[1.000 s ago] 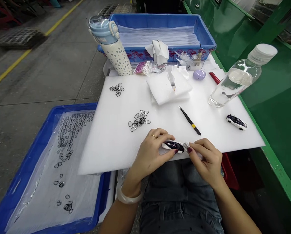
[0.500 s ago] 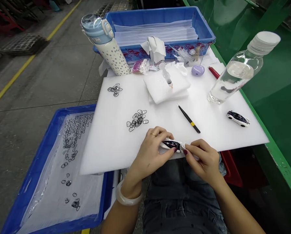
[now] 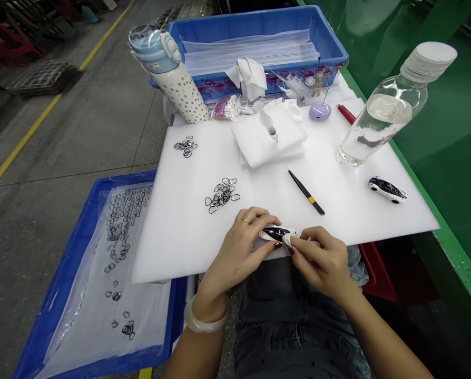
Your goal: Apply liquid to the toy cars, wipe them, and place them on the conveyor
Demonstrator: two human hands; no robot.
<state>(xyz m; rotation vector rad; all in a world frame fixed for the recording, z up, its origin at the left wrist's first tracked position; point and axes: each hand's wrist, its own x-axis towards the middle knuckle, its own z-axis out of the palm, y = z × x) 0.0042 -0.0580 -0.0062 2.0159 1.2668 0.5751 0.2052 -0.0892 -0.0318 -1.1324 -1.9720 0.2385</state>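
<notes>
A small white toy car [image 3: 275, 232] with a dark top is pinched in my left hand [image 3: 243, 245], near the front edge of the white foam board [image 3: 172, 231]. My right hand [image 3: 326, 258] presses a white piece of cloth or tissue [image 3: 287, 239] against the car's right end; the fingers partly hide it. Black-handled tweezers [image 3: 305, 191] lie just beyond my hands. Past my left hand is a loose pile of thin black rings [image 3: 222, 195]. A second toy car [image 3: 388, 190] of the same look stands on the right of the board.
A clear bottle [image 3: 385, 116] stands at the right and a dotted tumbler [image 3: 180, 89] at the back left. Stacked foam pads [image 3: 267, 145] carry a syringe [image 3: 269, 122]. Behind is a blue bin [image 3: 255, 21]; lower left, a blue tray [image 3: 73, 226] holds more rings.
My right hand has shifted slightly left, bringing the white cloth or tissue along the car's side. My left hand stays on the car. The view has tilted a little.
</notes>
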